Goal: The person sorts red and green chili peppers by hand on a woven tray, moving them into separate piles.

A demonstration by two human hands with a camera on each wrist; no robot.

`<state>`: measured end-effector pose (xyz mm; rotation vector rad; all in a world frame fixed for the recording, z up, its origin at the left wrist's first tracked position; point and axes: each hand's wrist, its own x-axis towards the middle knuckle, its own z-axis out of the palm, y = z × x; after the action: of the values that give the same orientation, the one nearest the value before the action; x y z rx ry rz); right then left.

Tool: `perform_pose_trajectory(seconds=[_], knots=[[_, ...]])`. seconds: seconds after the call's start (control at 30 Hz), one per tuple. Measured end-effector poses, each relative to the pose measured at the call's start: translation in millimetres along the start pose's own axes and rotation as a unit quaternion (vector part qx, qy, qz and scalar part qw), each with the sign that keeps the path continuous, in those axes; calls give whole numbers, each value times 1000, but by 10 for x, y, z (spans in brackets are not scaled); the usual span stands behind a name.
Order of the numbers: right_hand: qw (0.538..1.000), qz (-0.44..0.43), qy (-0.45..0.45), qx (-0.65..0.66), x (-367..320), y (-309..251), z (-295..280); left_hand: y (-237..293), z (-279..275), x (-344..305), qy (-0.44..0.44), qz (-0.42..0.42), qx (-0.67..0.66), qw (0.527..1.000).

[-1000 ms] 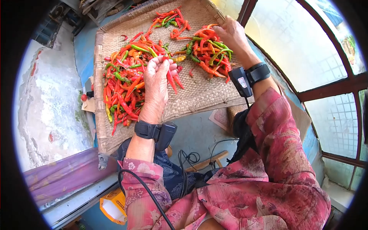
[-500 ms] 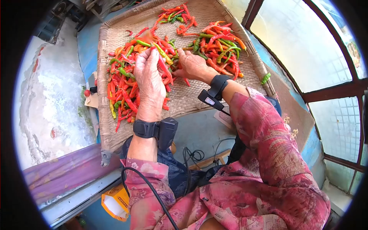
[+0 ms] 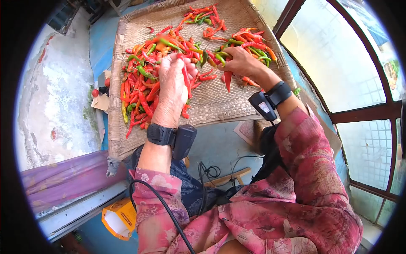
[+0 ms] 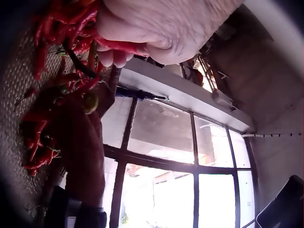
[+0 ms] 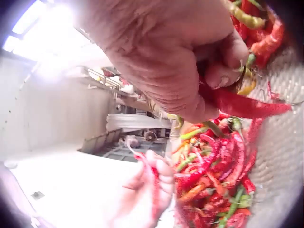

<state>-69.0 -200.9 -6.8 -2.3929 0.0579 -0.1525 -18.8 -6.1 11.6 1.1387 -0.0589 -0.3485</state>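
Note:
The left hand is over the right edge of the large pile of red, orange and green peppers, pinching a long red pepper between thumb and fingers. To its right, beside the smaller pile, the right hand holds several peppers; one red pepper points down from its fingers. In the right wrist view a red pepper sticks out from under the thumb and fingers of the right hand. The left wrist view shows the left hand curled round a red pepper.
Both piles and a small third group lie on a woven tray with a raised rim. A framed window stands at the right and a pale wall at the left. Black cables hang below the tray.
The right hand went from the smaller pile to the large pile's edge, then back right, where it now holds peppers. The left hand keeps its grip on a red pepper.

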Motion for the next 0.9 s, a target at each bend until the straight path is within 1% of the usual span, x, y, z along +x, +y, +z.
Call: perform_pose_trajectory(seconds=[0.03, 0.07, 0.1, 0.17, 0.2, 0.23, 0.27, 0.3, 0.33, 0.37, 0.4, 0.43, 0.5, 0.53, 0.57, 0.6, 0.67, 0.7, 0.73, 0.77, 0.8, 0.87, 0.9], knots=[[992, 55, -34, 111, -77, -93, -105, -49, 3, -25, -23, -42, -2, 999], [967, 108, -67, 221, -160, -184, -185, -112, 10, -40, -45, -85, -3, 995], [967, 109, -65, 219, -211, -230, -229, -169, 57, -65, -65, -100, 4, 993], [955, 110, -90, 259, -275, -296, -275, -237, 121, -119, -128, -134, 32, 982], [955, 131, -102, 247, -280, -329, -264, -225, 176, -156, -163, -147, 34, 975], [969, 68, -83, 222, -280, -353, -200, -231, 196, -160, -181, -153, 48, 970], [978, 9, -63, 197, -307, -355, -142, -280, 272, -203, -191, -95, 87, 973], [980, 35, -98, 168, -335, -455, -171, -332, 321, -213, -170, -85, 68, 979], [983, 26, -93, 156, -342, -424, -135, -365, 354, -219, -149, -74, 49, 985], [973, 23, -109, 203, -322, -342, -80, -361, 352, -225, -150, -76, 50, 984], [960, 19, -125, 249, -300, -319, -67, -320, 341, -236, -134, -75, 28, 988], [960, 19, -124, 248, -291, -299, -66, -284, 321, -227, -117, -72, 6, 991], [931, 51, -104, 346, -272, -299, -61, -281, 204, -130, -123, -56, 15, 991], [931, 51, -105, 346, -270, -312, -62, -296, 160, -88, -128, -42, 23, 991], [925, 63, -76, 367, -272, -327, -67, -327, 131, -53, -106, -43, 10, 993], [918, 75, -46, 386, -274, -349, -85, -319, 116, -59, -104, -44, 9, 994], [926, 69, -35, 371, -275, -363, -130, -278, 101, -57, -76, -57, -27, 995], [942, 65, -8, 328, -262, -332, -152, -270, 94, -35, -49, -52, -19, 997], [956, 61, 18, 285, -246, -294, -167, -258, 84, -26, -49, -51, -20, 997], [955, 55, 56, 285, -219, -226, -147, -250, 74, -23, -42, -47, -15, 998], [955, 54, 55, 285, -210, -206, -188, -236, 71, -35, -33, -43, -10, 998], [974, 56, 77, 207, -208, -154, -284, -217, 83, -70, -29, -36, -18, 999], [983, 33, 146, 111, -195, -113, -302, -193, 94, -87, -25, -29, -25, 999]])
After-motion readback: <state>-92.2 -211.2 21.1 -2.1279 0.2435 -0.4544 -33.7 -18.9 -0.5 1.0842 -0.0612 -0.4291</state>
